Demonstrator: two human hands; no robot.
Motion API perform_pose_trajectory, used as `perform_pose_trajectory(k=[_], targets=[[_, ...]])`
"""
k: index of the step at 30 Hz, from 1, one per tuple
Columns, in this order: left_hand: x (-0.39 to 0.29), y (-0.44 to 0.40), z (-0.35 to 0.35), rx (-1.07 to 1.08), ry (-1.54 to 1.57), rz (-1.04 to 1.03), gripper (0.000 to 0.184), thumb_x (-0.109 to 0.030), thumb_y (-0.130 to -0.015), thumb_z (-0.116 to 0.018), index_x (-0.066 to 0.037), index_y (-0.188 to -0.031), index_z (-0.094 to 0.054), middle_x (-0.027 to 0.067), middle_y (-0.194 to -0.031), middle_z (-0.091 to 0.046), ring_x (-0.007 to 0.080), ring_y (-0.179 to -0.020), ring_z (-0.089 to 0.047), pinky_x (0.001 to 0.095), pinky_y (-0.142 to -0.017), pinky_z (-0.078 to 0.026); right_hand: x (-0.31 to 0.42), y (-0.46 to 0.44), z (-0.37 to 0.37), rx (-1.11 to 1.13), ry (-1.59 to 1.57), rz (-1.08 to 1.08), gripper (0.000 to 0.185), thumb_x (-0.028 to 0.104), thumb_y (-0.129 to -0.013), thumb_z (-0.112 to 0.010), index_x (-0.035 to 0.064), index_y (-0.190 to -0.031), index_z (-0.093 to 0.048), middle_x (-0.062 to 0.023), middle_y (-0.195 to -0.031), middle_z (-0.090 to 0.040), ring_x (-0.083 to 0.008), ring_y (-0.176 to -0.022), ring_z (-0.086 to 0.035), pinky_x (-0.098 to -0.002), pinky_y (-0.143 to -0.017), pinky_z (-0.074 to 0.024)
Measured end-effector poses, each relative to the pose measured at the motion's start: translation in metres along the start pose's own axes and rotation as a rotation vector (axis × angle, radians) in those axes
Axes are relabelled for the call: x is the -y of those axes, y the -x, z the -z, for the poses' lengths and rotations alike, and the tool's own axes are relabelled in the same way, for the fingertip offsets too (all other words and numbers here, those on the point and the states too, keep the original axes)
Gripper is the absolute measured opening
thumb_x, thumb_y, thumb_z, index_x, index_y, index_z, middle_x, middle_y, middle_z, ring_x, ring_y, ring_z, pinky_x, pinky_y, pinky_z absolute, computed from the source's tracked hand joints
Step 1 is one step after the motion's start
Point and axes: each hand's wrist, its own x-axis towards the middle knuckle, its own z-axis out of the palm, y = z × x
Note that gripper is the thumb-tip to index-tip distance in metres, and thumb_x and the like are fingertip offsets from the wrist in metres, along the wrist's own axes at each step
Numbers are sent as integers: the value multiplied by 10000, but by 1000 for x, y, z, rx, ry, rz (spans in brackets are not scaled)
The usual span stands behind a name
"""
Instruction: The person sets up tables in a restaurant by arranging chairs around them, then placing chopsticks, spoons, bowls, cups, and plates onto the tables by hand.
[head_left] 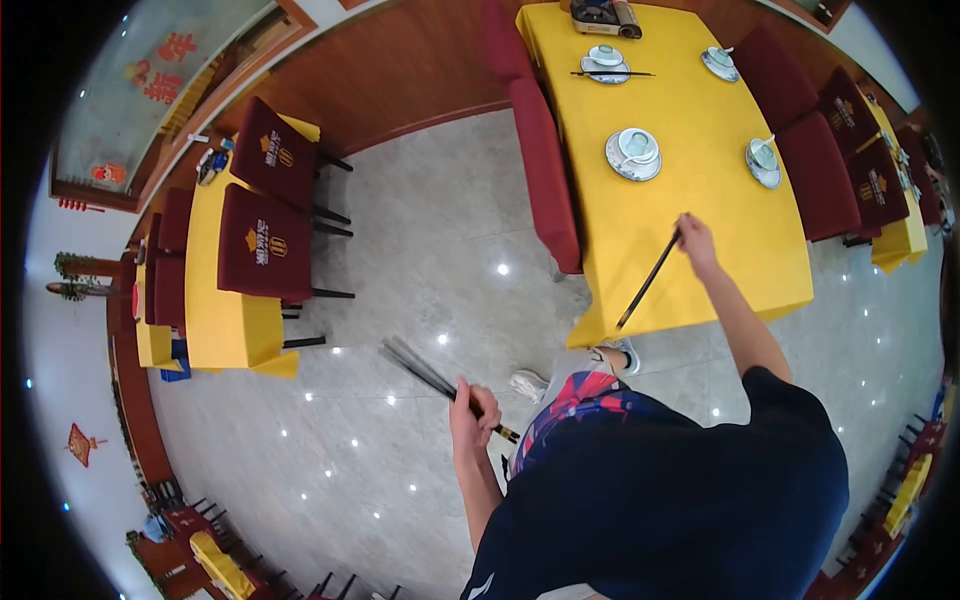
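My left hand (475, 412) is closed around a bundle of black chopsticks (425, 372), held out over the floor beside the table; their far ends are blurred. Above the yellow tablecloth (690, 280), my right hand (696, 240) pinches one end of black chopsticks (648, 280), which slant down toward the table's near left corner. I cannot tell whether they touch the cloth. Beyond my right hand is a place setting with a plate (620, 170) and a bowl (638, 146). Another pair of chopsticks (590, 73) lies across a farther plate (606, 79).
Two more place settings, one with a bowl (764, 157), line the table's right side. A portable stove (600, 16) stands at the far end. A red bench (545, 180) borders the left side, and red chairs (818, 175) the right. Another table (210, 310) stands left.
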Motion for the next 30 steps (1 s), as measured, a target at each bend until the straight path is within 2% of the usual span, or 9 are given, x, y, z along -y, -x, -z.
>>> perform_pose_trajectory(k=[4, 7, 8, 11, 18, 20, 22, 25, 30], targets=[[-56, -37, -12, -124, -575, -25, 552, -386, -1018, -383, 82, -986, -673, 94, -607, -600, 45, -373, -323, 235, -364, -213, 85, 141, -137, 230, -338, -147, 203, 265, -949, -532, 87, -883, -604, 12, -722, -563, -72, -610, -518, -219, -545, -430], [-79, -64, -26, -37, -830, 2, 493, -369, -997, -442, 51, -981, -700, 30, -568, -565, 45, -406, -346, 247, -403, -249, 106, 175, -236, 341, -464, -111, 226, 270, -967, -511, 85, -861, -584, 7, -720, -567, -74, -623, -517, -223, -564, -429], [-87, -72, -28, 0, -946, 21, 500, -384, -988, -459, 13, -806, -703, 7, -539, -523, 65, -441, -381, 256, -436, -287, 115, 179, -266, 377, -437, -55, 235, 269, -975, -498, 82, -856, -578, 4, -717, -565, -77, -622, -514, -225, -568, -427], [-105, -103, -16, 158, -893, 113, 488, -382, -975, -492, -88, -589, -448, 8, -509, -443, 99, -486, -443, 256, -465, -331, 136, 163, -337, 379, -540, 24, 262, 248, -993, -452, 61, -845, -561, -1, -719, -572, -87, -635, -524, -238, -587, -431], [-179, -199, -1, 29, -592, 341, 457, -268, -938, -564, -154, -560, -335, -14, -456, -344, 111, -377, -348, 257, -383, -250, 203, 99, -453, 410, -546, 236, 340, 311, -1029, -362, 51, -1205, -492, -87, -911, -648, -141, -679, -580, -275, -664, -480], [-219, -234, -6, 48, -500, 417, 466, -236, -946, -545, -175, -552, -302, -41, -428, -296, 73, -349, -275, 241, -352, -202, 251, 79, -470, 701, -819, -166, 373, 343, -1034, -335, 65, -1249, -461, -79, -855, -639, -138, -619, -564, -284, -603, -479], [-256, -272, -3, 177, -399, 509, 460, -235, -947, -520, -169, -543, -309, -36, -420, -283, 89, -353, -267, 248, -370, -218, 278, 50, -493, 964, -824, -81, 406, 394, -1031, -332, 74, -1254, -445, -17, -739, -536, -105, -562, -482, -262, -546, -429], [-285, -321, 1, 367, -351, 484, 453, -230, -939, -509, -157, -538, -311, -17, -429, -291, 115, -390, -296, 267, -412, -255, 303, 2, -530, 1040, -790, -119, 353, 389, -1019, -376, 56, -1074, -477, 23, -627, -413, -81, -477, -396, -239, -440, -360], [-295, -383, -20, 101, -137, 522, 404, -206, -915, -520, -150, -566, -325, 2, -507, -327, 140, -470, -366, 308, -494, -314, 272, -72, -580, 899, -613, -120, 404, 400, -1006, -405, 33, -857, -484, 6, -548, -440, -103, -396, -416, -275, -384, -351]])
